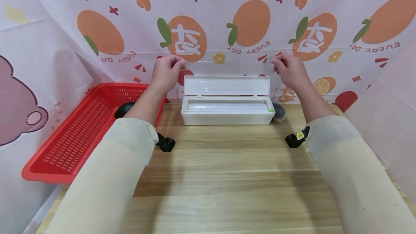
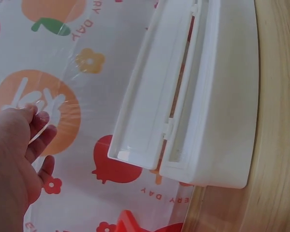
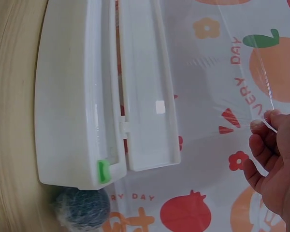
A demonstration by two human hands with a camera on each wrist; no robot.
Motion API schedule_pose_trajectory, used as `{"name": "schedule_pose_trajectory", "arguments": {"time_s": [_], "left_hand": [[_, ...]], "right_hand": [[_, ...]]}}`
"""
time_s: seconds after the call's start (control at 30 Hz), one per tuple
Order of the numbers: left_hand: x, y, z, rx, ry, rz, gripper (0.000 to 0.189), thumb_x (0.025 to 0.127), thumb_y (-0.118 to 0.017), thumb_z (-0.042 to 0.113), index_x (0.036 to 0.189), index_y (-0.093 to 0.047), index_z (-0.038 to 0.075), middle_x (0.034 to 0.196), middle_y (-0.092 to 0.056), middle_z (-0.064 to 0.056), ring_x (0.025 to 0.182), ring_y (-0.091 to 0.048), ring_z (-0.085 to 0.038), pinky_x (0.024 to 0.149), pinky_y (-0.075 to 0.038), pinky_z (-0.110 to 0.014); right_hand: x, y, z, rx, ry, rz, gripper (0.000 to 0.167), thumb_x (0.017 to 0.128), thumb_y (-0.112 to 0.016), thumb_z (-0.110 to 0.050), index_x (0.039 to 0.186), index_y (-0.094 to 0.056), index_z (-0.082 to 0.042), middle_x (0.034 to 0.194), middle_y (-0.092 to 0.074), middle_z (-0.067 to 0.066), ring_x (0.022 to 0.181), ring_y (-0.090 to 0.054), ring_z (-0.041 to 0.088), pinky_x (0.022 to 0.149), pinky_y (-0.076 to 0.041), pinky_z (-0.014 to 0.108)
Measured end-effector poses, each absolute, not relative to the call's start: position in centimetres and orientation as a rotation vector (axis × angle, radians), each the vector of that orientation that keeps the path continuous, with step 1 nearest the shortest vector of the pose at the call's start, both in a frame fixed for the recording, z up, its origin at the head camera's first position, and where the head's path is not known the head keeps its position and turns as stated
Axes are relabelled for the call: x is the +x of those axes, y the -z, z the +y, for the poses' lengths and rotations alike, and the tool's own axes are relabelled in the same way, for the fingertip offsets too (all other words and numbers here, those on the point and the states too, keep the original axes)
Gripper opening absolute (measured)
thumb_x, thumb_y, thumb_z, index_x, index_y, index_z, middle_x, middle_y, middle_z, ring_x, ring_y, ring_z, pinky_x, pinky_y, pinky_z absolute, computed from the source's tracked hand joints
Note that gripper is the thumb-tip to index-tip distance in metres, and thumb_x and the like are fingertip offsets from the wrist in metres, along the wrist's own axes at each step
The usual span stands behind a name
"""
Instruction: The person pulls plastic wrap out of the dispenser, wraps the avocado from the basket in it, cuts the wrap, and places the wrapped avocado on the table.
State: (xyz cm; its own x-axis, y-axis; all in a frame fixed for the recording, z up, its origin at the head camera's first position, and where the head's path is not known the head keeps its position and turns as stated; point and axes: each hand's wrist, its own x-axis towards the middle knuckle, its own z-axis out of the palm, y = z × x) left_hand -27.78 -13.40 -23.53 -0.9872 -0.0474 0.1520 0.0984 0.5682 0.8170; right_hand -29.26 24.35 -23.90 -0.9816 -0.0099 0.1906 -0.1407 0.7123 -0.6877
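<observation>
A white plastic wrap dispenser (image 1: 227, 117) stands at the back of the table with its lid (image 1: 226, 85) raised. Inside lies a pale roll (image 1: 226, 107), and a green tab (image 3: 103, 171) sits at its right end. Above the dispenser, my left hand (image 1: 165, 73) pinches one corner of a clear sheet of plastic wrap (image 3: 269, 87) between thumb and fingertips. My right hand (image 1: 290, 68) pinches the other end, so the sheet spans the gap between both hands. It is nearly invisible, showing as thin glints and creases against the patterned backdrop.
A dark round object in clear wrap (image 3: 83, 209) sits by the dispenser's right end. At the left stands a red basket (image 1: 35, 169) with a black rounded object (image 1: 123, 110) inside, partly behind my left forearm. A fruit-print sheet (image 1: 214, 21) hangs behind the wooden table (image 1: 221, 183).
</observation>
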Motion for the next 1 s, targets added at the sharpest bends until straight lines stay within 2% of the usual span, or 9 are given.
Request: {"name": "schedule_pose_trajectory", "arguments": {"time_s": [0.13, 0.27, 0.4, 0.7, 1.0], "left_hand": [[-27.9, 23.1, -13.4, -0.048, 1.410, -2.634, 0.035, 0.100, -0.054, 0.036, 0.125, -0.063, 0.013, 0.118, -0.064, -0.005, 0.110, -0.059, -0.018, 0.099, -0.050, -0.028], [-28.0, 22.7, -13.5, -0.050, 1.431, -2.623, 0.036, 0.099, -0.055, 0.037, 0.124, -0.062, 0.011, 0.119, -0.063, -0.004, 0.114, -0.058, -0.019, 0.100, -0.049, -0.029], [-28.2, 22.2, -13.5, -0.066, 1.428, -2.595, 0.038, 0.099, -0.055, 0.039, 0.122, -0.062, 0.010, 0.117, -0.063, -0.004, 0.108, -0.056, -0.016, 0.101, -0.048, -0.029], [-28.3, 20.9, -13.5, -0.076, 1.426, -2.554, 0.036, 0.098, -0.056, 0.038, 0.122, -0.063, 0.012, 0.114, -0.062, -0.008, 0.096, -0.055, -0.016, 0.078, -0.050, -0.022], [-28.4, 19.5, -13.1, -0.100, 1.403, -2.511, 0.035, 0.100, -0.055, 0.033, 0.123, -0.063, 0.009, 0.115, -0.062, -0.009, 0.100, -0.063, -0.017, 0.086, -0.051, -0.022]], "right_hand": [[-29.3, 23.3, 24.3, 0.110, -1.130, -2.754, 0.039, 0.101, -0.046, -0.045, 0.113, -0.058, -0.011, 0.095, -0.057, 0.004, 0.063, -0.047, 0.021, 0.052, -0.044, 0.031], [-29.3, 22.6, 24.2, 0.102, -1.106, -2.747, 0.038, 0.102, -0.046, -0.044, 0.114, -0.059, -0.010, 0.101, -0.059, 0.010, 0.078, -0.050, 0.022, 0.062, -0.046, 0.030], [-29.3, 22.0, 24.0, 0.083, -1.096, -2.740, 0.042, 0.102, -0.045, -0.045, 0.120, -0.059, -0.010, 0.107, -0.059, 0.013, 0.091, -0.049, 0.022, 0.073, -0.047, 0.031], [-29.5, 21.0, 23.9, 0.088, -1.092, -2.692, 0.043, 0.101, -0.045, -0.045, 0.121, -0.059, -0.009, 0.102, -0.059, 0.005, 0.094, -0.049, 0.021, 0.081, -0.045, 0.030], [-29.5, 19.5, 23.7, 0.051, -1.132, -2.669, 0.042, 0.100, -0.048, -0.044, 0.125, -0.059, -0.012, 0.104, -0.059, 0.008, 0.092, -0.056, 0.017, 0.081, -0.050, 0.024]]}}
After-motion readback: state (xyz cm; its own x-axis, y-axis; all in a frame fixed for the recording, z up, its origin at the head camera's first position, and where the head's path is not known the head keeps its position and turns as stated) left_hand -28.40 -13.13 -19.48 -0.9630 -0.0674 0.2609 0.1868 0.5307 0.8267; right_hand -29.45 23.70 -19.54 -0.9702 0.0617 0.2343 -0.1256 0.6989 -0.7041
